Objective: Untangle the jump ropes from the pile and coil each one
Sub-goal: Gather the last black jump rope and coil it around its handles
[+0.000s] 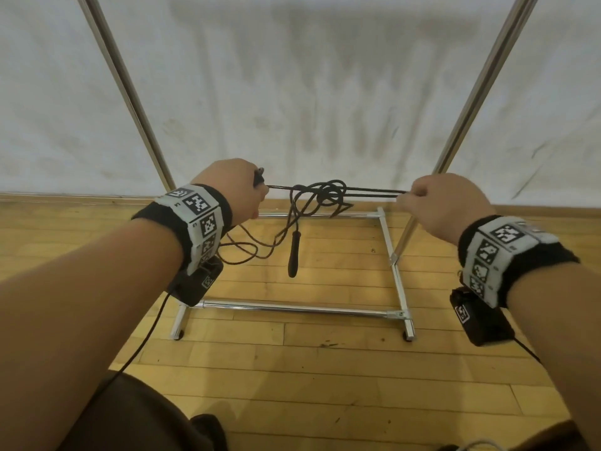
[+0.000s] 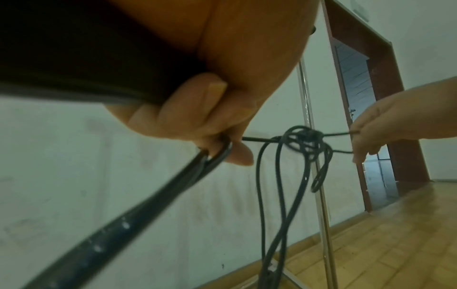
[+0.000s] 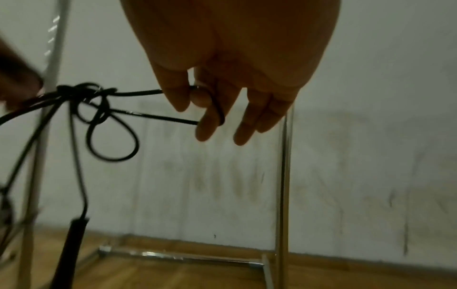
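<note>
The untangling looks only part done, and no coiling has begun as far as I can see. The black jump rope point(image 1: 320, 198) hangs in the air between both hands, above the wooden floor point(image 1: 325, 369), with a loose knot point(image 2: 305, 141) bunched midway. The left hand point(image 1: 232, 190) grips one handle and cord in a clenched fist; the right hand point(image 1: 444, 201) has a loop hooked round its curled fingers point(image 3: 210, 117). A second handle point(image 1: 294, 253) dangles below. The cord is thin, limp and dark.
</note>
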`<state>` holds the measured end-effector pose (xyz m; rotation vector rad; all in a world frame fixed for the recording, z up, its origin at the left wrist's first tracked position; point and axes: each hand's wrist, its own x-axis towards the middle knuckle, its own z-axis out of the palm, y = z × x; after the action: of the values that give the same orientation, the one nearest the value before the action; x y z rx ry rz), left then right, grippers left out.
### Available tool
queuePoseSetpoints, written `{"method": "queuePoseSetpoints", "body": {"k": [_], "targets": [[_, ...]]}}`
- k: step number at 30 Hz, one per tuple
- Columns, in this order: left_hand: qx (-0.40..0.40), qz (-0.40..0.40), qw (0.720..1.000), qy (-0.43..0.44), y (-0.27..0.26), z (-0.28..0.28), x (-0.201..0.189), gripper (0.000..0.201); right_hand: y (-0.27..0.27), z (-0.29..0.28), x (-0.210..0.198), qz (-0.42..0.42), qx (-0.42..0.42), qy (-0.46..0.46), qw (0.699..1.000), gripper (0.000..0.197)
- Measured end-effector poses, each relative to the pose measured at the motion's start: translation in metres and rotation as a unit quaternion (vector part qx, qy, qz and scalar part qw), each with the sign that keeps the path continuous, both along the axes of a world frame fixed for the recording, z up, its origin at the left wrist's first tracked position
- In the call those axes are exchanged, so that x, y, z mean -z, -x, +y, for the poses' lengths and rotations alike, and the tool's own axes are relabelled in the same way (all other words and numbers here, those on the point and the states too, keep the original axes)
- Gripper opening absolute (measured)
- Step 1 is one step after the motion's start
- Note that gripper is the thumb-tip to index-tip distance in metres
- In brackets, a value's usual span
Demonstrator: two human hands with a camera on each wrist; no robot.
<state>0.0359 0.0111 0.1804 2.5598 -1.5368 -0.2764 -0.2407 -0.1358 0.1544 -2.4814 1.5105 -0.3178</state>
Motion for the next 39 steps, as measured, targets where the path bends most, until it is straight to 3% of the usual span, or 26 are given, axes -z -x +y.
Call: {"method": "queuePoseSetpoints", "body": {"k": [2,4,5,7,8,9,10,12,13,14,15,17,19,20,23,27,30,34,39], "targets": [[-0.007,0.012,1.000,-0.006,-0.007,0.002,0.004,0.026,0.011,-0.006,-0.006,-0.130,0.054,-0.048,0.989,0.031],[-0.011,0.018,1.000,-0.006,-0.010,0.003,0.009,0.027,0.022,-0.011,-0.007,-0.242,0.132,-0.115,0.954,0.022],[-0.010,0.014,1.000,-0.006,-0.010,0.003,0.011,0.027,0.026,-0.013,-0.004,-0.323,0.196,-0.162,0.912,0.014],[-0.005,0.006,1.000,-0.001,-0.011,0.002,0.014,0.026,0.032,-0.016,-0.001,-0.463,0.295,-0.244,0.799,0.002],[-0.003,0.007,1.000,0.006,-0.010,0.002,0.014,0.025,0.033,-0.019,0.002,-0.488,0.314,-0.254,0.774,0.002],[0.001,0.015,1.000,0.017,-0.009,0.002,0.013,0.024,0.031,-0.020,0.004,-0.484,0.318,-0.262,0.772,0.002],[0.008,0.034,0.999,0.030,-0.007,0.002,0.012,0.022,0.030,-0.023,0.006,-0.444,0.309,-0.257,0.801,0.004],[0.037,0.089,0.994,0.052,0.002,0.004,0.010,0.018,0.023,-0.018,0.007,-0.213,0.213,-0.220,0.928,0.012],[0.060,0.110,0.990,0.058,0.008,0.006,0.009,0.018,0.018,-0.014,0.009,-0.073,0.146,-0.187,0.969,0.017],[0.084,0.123,0.987,0.059,0.014,0.007,0.009,0.018,0.013,-0.010,0.009,0.009,0.081,-0.155,0.985,0.023],[0.108,0.129,0.984,0.059,0.021,0.008,0.010,0.019,0.006,-0.005,0.006,0.024,0.033,-0.140,0.989,0.029],[0.151,0.129,0.979,0.054,0.032,0.008,0.010,0.017,-0.008,0.013,-0.004,-0.061,-0.052,-0.142,0.987,0.039],[0.181,0.136,0.973,0.054,0.040,0.007,0.008,0.013,-0.029,0.031,-0.011,-0.180,-0.112,-0.211,0.954,0.041],[0.189,0.142,0.970,0.058,0.042,0.007,0.007,0.012,-0.039,0.040,-0.011,-0.187,-0.131,-0.244,0.943,0.036],[0.200,0.156,0.963,0.086,0.045,0.007,0.003,0.011,-0.057,0.061,-0.005,-0.127,-0.165,-0.311,0.927,0.034],[0.178,0.145,0.967,0.107,0.036,0.010,0.003,0.011,-0.052,0.071,0.014,-0.098,-0.178,-0.449,0.870,0.037],[0.147,0.132,0.973,0.118,0.023,0.013,0.003,0.009,-0.053,0.066,0.019,-0.082,-0.173,-0.496,0.847,0.033],[0.101,0.106,0.982,0.118,0.007,0.015,0.003,0.013,-0.047,0.055,0.021,-0.058,-0.181,-0.443,0.876,0.018],[0.078,0.100,0.988,0.090,0.000,0.013,0.005,0.019,-0.045,0.045,0.006,-0.132,-0.149,-0.262,0.944,0.012]]}}
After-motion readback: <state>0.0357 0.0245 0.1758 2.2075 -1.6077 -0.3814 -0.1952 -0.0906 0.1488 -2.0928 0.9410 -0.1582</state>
